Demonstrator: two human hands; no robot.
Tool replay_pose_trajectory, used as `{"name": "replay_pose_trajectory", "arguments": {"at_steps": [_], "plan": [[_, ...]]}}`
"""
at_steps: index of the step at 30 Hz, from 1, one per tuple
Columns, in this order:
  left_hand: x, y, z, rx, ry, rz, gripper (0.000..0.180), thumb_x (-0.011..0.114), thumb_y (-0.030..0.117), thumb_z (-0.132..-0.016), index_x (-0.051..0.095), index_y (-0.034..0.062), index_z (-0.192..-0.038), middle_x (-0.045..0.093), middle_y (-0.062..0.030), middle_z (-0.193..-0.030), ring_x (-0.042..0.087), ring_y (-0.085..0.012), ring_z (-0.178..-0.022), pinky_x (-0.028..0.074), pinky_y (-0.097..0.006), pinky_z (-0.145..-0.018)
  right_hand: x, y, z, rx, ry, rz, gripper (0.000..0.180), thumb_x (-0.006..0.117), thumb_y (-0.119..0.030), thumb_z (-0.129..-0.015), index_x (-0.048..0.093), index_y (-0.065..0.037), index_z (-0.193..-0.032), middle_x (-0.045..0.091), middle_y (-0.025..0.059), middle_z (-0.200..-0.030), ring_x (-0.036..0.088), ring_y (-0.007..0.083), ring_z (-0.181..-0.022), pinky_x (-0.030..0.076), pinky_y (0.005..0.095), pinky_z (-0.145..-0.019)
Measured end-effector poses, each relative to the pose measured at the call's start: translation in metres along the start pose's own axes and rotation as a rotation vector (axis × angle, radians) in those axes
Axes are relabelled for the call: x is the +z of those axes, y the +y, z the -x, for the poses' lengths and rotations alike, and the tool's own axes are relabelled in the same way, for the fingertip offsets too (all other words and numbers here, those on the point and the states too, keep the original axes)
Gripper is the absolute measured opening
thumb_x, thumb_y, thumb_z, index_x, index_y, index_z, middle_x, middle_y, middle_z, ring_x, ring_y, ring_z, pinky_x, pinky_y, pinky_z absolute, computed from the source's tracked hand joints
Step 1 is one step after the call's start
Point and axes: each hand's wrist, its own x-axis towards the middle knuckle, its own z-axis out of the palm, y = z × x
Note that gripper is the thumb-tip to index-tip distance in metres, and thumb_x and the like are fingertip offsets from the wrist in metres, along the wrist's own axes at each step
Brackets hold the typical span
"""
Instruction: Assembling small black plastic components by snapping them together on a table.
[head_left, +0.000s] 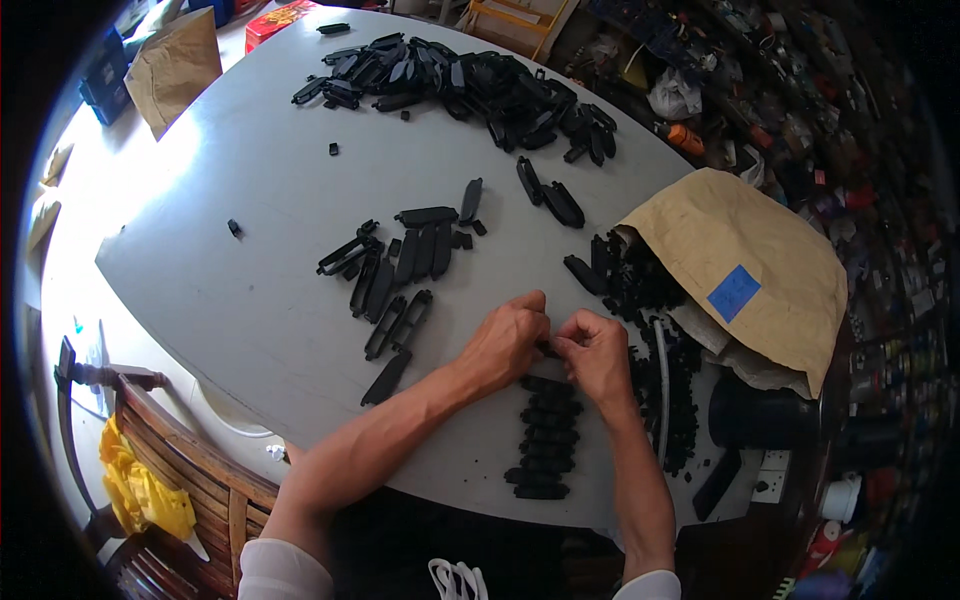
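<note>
My left hand [512, 338] and my right hand [598, 352] meet over the near half of the table, fingers closed in a pinch. Between their fingertips a small black plastic part [547, 348] shows, mostly hidden. Directly below the hands runs a column of black plastic pieces [545, 437], laid crosswise one after another. To the left of my left hand lie several long narrow black plastic pieces [424, 250], some with open frames facing up. Just right of my right hand spreads a heap of tiny black parts [682, 385].
A large pile of black plastic pieces [480, 85] covers the table's far side. At right, a brown paper bag [750, 260] with a blue label lies open toward the small parts, near a pale curved strip [662, 390]. A wooden chair [200, 460] with a yellow bag [140, 485] stands left.
</note>
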Motion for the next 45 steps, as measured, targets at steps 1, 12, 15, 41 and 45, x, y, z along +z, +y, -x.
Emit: {"name": "replay_pose_trajectory", "arguments": {"at_steps": [1,12,15,41,45], "plan": [[0.0,-0.001,0.0,-0.002,0.001,-0.001,0.019,0.07,-0.006,-0.059,0.06,-0.0044,-0.074,0.055,-0.013,-0.085,0.058,-0.0325,-0.079,0.047,-0.039,-0.066,0.001,0.002,-0.001,-0.001,-0.003,-0.001,0.014,0.068,0.005,-0.072,0.054,0.004,-0.072,0.058,0.0131,-0.063,0.054,0.0157,-0.057,0.042,0.0312,-0.054],[0.003,-0.002,-0.002,0.014,-0.009,0.008,0.021,0.071,-0.007,-0.056,0.061,-0.002,-0.074,0.054,-0.012,-0.083,0.057,-0.0312,-0.075,0.046,-0.037,-0.063,-0.001,-0.002,0.005,-0.244,0.162,0.58,0.021,0.072,-0.006,-0.073,0.052,-0.002,-0.078,0.06,0.0129,-0.07,0.06,0.0291,-0.067,0.045,0.0379,-0.06],[0.003,-0.005,-0.001,0.045,0.01,0.007,0.023,0.071,-0.007,-0.055,0.062,-0.0001,-0.075,0.053,-0.0112,-0.081,0.056,-0.0296,-0.073,0.046,-0.037,-0.062,-0.002,0.004,0.002,-0.188,0.074,0.472,0.024,0.073,-0.012,-0.072,0.051,-0.004,-0.08,0.059,0.0153,-0.073,0.06,0.0375,-0.076,0.044,0.0477,-0.063],[0.01,0.023,-0.075,0.19,0.009,-0.508,0.028,0.068,-0.006,-0.068,0.066,0.0026,-0.095,0.058,-0.013,-0.094,0.058,-0.0315,-0.088,0.049,-0.038,-0.077,-0.042,0.062,0.089,0.013,0.422,0.595,0.021,0.075,-0.014,-0.075,0.059,0.0,-0.078,0.06,0.0142,-0.083,0.06,0.033,-0.075,0.047,0.0422,-0.066],[0.024,0.005,-0.089,0.174,-0.007,-0.561,0.029,0.067,-0.003,-0.069,0.062,0.0032,-0.096,0.056,-0.0124,-0.096,0.057,-0.0331,-0.09,0.048,-0.04,-0.076,-0.047,0.057,0.078,0.067,0.382,0.626,0.021,0.074,-0.015,-0.076,0.059,-0.002,-0.083,0.058,0.0126,-0.085,0.06,0.0327,-0.076,0.047,0.0417,-0.067]]}}
